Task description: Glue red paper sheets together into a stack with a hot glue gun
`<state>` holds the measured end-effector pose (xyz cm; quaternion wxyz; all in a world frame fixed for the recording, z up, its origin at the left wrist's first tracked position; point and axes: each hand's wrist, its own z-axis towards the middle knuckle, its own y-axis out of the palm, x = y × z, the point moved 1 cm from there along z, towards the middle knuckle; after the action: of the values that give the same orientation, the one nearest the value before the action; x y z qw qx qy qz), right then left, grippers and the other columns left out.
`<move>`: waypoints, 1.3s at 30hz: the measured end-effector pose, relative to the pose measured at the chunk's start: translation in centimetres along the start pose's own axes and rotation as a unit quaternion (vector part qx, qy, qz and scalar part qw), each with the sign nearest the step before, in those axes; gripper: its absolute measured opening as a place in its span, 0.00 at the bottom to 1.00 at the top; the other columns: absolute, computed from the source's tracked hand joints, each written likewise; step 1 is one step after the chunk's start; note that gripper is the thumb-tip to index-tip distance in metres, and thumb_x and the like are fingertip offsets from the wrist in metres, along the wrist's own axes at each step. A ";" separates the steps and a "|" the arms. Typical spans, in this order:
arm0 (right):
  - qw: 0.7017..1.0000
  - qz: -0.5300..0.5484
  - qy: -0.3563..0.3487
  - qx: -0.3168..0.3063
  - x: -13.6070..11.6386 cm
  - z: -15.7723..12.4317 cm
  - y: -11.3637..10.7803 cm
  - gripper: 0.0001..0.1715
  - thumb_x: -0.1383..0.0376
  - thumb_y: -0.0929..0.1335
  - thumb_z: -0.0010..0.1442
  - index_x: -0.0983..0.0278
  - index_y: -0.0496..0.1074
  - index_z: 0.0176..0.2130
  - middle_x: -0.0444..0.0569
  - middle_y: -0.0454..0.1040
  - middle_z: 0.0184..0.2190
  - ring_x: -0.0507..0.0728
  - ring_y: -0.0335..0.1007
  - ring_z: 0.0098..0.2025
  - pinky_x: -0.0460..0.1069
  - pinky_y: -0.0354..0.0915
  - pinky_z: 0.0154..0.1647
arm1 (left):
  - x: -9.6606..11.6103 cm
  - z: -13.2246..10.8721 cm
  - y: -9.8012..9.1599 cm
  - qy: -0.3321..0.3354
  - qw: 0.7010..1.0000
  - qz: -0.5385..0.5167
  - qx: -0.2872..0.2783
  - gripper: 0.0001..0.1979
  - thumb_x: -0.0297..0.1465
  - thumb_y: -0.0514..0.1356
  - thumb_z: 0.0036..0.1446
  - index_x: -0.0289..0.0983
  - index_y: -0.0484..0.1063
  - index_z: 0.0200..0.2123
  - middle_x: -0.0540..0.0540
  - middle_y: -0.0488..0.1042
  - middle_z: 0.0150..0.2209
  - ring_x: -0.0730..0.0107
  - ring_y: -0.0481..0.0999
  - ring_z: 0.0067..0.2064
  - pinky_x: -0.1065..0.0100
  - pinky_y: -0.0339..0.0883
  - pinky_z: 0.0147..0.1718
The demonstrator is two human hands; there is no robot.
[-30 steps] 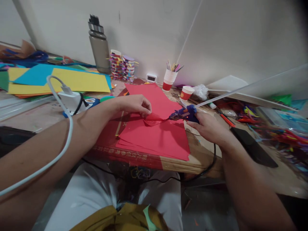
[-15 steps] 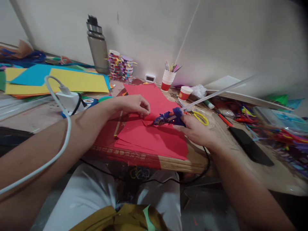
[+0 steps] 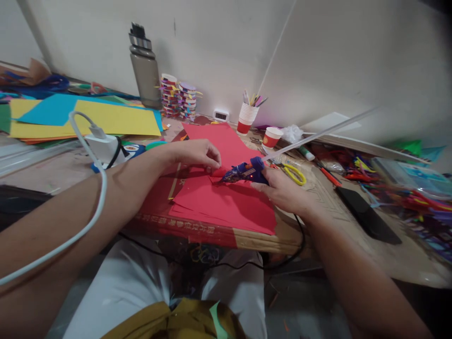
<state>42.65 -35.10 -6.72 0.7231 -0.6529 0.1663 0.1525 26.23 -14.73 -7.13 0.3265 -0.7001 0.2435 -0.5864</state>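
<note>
My right hand [image 3: 284,188] is wrapped round a blue hot glue gun [image 3: 245,173], its nozzle pointing left and down at the red paper. A long clear glue stick [image 3: 318,135] juts from the gun's back end. My left hand [image 3: 203,155] is closed in a pinch just left of the nozzle, on a small red paper piece [image 3: 219,172]. Beneath both hands lie several red paper sheets [image 3: 226,207], fanned over a cardboard box lid. Where the nozzle meets the paper is too small to make out clearly.
Yellow-handled scissors [image 3: 294,174] and a black phone [image 3: 367,214] lie to the right. Behind stand a pen-filled stack of paper cups [image 3: 246,117], another cup [image 3: 271,137] and a grey bottle [image 3: 145,70]. A white cable [image 3: 100,202] crosses my left forearm; a black cord hangs near my lap.
The glue gun in my right hand has shifted slightly left, its nozzle tip moving a little along the red paper. My left hand keeps its pinch in nearly the same place.
</note>
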 end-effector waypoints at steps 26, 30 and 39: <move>0.996 0.015 0.042 0.082 2.1 -1.5 -0.8 0.14 0.57 0.65 0.58 0.62 0.71 0.42 0.49 0.75 0.37 0.59 0.70 0.40 0.52 0.64 0.41 | -0.2 -0.2 0.1 0.012 1.000 0.000 -0.014 0.14 0.41 0.59 0.52 0.35 0.76 0.27 0.47 0.77 0.26 0.70 0.73 0.30 0.71 0.62 0.33; 0.986 0.113 0.089 0.082 2.5 -1.9 -0.7 0.16 0.58 0.66 0.56 0.64 0.68 0.42 0.48 0.72 0.34 0.55 0.67 0.33 0.50 0.64 0.33 | -0.3 -0.1 0.3 0.027 1.000 0.005 0.002 0.20 0.44 0.54 0.57 0.35 0.75 0.26 0.45 0.77 0.26 0.72 0.72 0.28 0.71 0.61 0.30; 0.922 0.355 0.121 0.095 3.7 -2.4 -0.7 0.18 0.56 0.71 0.49 0.63 0.67 0.37 0.40 0.66 0.24 0.50 0.60 0.23 0.45 0.57 0.23 | -1.2 0.6 0.6 0.020 0.998 0.063 0.022 0.16 0.41 0.55 0.55 0.35 0.74 0.27 0.49 0.75 0.25 0.74 0.71 0.27 0.74 0.59 0.29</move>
<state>46.18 -37.57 -7.95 0.6544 -0.4923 0.4876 0.3025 26.59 -14.16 -8.48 0.3739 -0.6642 0.2805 -0.5835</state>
